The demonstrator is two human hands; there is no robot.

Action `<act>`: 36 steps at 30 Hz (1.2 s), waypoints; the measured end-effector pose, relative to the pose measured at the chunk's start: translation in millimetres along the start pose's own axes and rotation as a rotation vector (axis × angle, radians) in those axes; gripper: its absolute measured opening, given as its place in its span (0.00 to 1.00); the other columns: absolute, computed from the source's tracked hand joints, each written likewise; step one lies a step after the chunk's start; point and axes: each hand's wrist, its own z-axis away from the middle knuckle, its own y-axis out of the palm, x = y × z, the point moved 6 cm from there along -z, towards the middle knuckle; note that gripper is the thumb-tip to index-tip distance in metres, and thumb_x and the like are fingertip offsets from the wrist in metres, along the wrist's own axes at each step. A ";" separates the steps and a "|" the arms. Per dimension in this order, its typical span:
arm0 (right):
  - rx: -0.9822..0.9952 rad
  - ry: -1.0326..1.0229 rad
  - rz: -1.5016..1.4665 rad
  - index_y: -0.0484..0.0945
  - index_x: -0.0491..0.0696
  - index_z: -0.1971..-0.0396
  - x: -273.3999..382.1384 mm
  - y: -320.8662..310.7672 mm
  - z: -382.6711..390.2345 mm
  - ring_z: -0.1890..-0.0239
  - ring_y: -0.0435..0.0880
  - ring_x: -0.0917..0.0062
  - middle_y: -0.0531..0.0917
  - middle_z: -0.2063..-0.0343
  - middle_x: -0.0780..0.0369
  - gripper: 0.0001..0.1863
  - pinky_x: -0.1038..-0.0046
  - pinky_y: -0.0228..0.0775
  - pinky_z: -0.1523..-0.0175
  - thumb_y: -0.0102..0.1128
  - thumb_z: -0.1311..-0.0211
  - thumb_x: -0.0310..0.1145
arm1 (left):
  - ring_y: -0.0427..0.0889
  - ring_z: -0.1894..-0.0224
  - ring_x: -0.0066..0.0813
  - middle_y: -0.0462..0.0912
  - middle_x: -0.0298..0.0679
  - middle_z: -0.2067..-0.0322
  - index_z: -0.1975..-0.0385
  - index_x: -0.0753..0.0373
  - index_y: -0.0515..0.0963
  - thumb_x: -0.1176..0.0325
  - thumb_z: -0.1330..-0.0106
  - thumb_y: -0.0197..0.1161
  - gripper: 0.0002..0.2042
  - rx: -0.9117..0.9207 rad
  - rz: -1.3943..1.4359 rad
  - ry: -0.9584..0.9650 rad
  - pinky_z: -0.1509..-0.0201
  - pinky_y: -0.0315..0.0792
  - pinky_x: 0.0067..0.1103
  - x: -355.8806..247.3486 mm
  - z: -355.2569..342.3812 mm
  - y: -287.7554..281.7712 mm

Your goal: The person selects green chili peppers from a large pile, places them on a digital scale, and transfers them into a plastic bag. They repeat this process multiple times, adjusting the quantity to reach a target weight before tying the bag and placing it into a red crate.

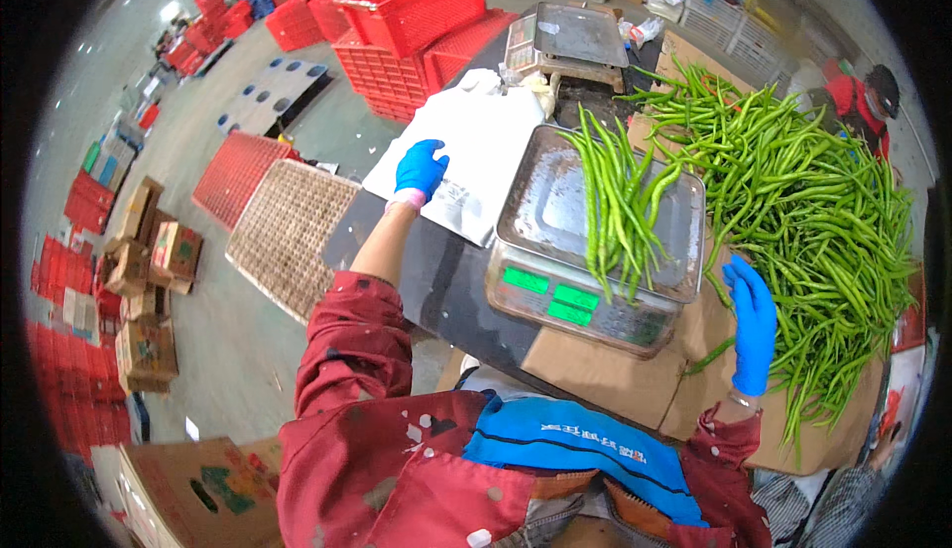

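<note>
My left hand (pixel 421 170), in a blue glove, is over a stack of white plastic bags (pixel 481 141), its thumb and forefinger slightly apart and nothing seen in them. A digital scale (pixel 526 285) with green-lit displays stands in front of me. On its metal pan lies a loose bunch of long green chili peppers (pixel 613 201), some tips hanging past the pan's near edge. To the right of the scale, my gloved right hand (pixel 753 322) has its fingers stretched out and holds nothing. It is beside the near left edge of a big heap of green chili peppers (pixel 823 241).
Behind the first scale stands a second scale (pixel 580 37). Flattened cardboard (pixel 605 369) covers part of the dark table (pixel 461 295). Red crates (pixel 397 62) are stacked beyond the table, with cardboard boxes (pixel 149 350) at left. A person (pixel 861 107) is beyond the heap.
</note>
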 end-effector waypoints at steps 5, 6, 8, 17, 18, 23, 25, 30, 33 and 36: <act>-0.003 0.038 -0.066 0.72 0.40 0.46 49.2 48.4 35.6 0.49 0.77 0.74 0.79 0.52 0.58 0.17 0.72 0.66 0.41 0.48 0.33 0.26 | 0.72 0.42 0.41 0.71 0.43 0.42 0.44 0.55 0.71 0.64 0.41 0.60 0.22 0.149 0.032 0.358 0.40 0.67 0.29 -4.0 -97.4 54.6; 0.008 0.055 -0.047 0.73 0.40 0.46 56.6 60.3 38.5 0.49 0.77 0.73 0.79 0.52 0.58 0.17 0.72 0.66 0.41 0.48 0.33 0.26 | 0.70 0.40 0.41 0.68 0.43 0.40 0.41 0.54 0.67 0.65 0.40 0.59 0.25 0.205 -0.011 0.367 0.39 0.66 0.30 -4.1 -115.3 68.9; 0.028 0.087 0.021 0.73 0.40 0.47 70.5 81.9 46.4 0.50 0.78 0.73 0.80 0.54 0.57 0.17 0.71 0.66 0.42 0.49 0.34 0.24 | 0.70 0.40 0.42 0.65 0.43 0.38 0.39 0.53 0.64 0.69 0.38 0.53 0.25 0.267 -0.035 0.376 0.40 0.67 0.30 -5.3 -145.0 93.2; 0.062 0.081 0.305 0.77 0.44 0.51 136.7 128.5 26.7 0.54 0.80 0.73 0.82 0.56 0.58 0.15 0.72 0.70 0.48 0.53 0.37 0.26 | 0.80 0.57 0.45 0.77 0.43 0.56 0.51 0.52 0.74 0.68 0.44 0.61 0.18 0.306 -0.120 0.417 0.55 0.74 0.33 -8.6 -183.7 142.2; 0.075 0.069 0.375 0.77 0.45 0.51 143.4 136.0 11.9 0.54 0.81 0.72 0.82 0.56 0.58 0.14 0.72 0.70 0.49 0.54 0.37 0.27 | 0.80 0.60 0.45 0.78 0.42 0.59 0.55 0.52 0.76 0.68 0.46 0.64 0.16 0.288 -0.125 0.462 0.58 0.74 0.33 -7.3 -181.3 139.2; 0.353 -0.094 0.606 0.79 0.47 0.54 178.2 197.6 -79.0 0.58 0.83 0.67 0.83 0.59 0.57 0.13 0.71 0.72 0.51 0.57 0.39 0.32 | 0.81 0.68 0.43 0.79 0.40 0.58 0.63 0.52 0.80 0.70 0.46 0.62 0.10 0.008 0.090 0.603 0.66 0.74 0.31 3.1 -155.6 79.4; 0.421 -0.319 0.682 0.80 0.47 0.54 184.0 238.3 -129.3 0.62 0.83 0.68 0.84 0.62 0.55 0.14 0.71 0.74 0.57 0.57 0.39 0.33 | 0.81 0.70 0.41 0.78 0.38 0.54 0.64 0.54 0.79 0.72 0.46 0.62 0.10 -0.091 0.265 0.646 0.68 0.74 0.29 8.8 -132.5 41.9; 0.749 -0.541 0.770 0.80 0.47 0.57 130.5 372.2 -257.2 0.58 0.81 0.60 0.83 0.61 0.54 0.17 0.65 0.73 0.52 0.54 0.39 0.42 | 0.82 0.73 0.37 0.75 0.41 0.45 0.60 0.58 0.78 0.76 0.46 0.59 0.13 0.010 0.373 0.565 0.71 0.74 0.23 42.7 -62.0 -34.6; 0.883 -0.714 0.699 0.80 0.48 0.60 72.4 466.9 -291.8 0.59 0.81 0.58 0.83 0.63 0.53 0.17 0.63 0.72 0.52 0.55 0.44 0.42 | 0.83 0.61 0.48 0.78 0.50 0.50 0.58 0.62 0.74 0.75 0.42 0.57 0.12 -0.098 0.484 0.602 0.58 0.77 0.29 59.2 -14.8 -69.3; 0.748 -0.544 1.043 0.74 0.49 0.50 13.8 526.5 -321.7 0.50 0.78 0.61 0.78 0.52 0.51 0.28 0.59 0.70 0.47 0.60 0.50 0.47 | 0.80 0.54 0.51 0.80 0.51 0.55 0.59 0.62 0.74 0.77 0.45 0.55 0.12 -0.089 0.539 0.426 0.50 0.73 0.34 76.7 25.5 -79.7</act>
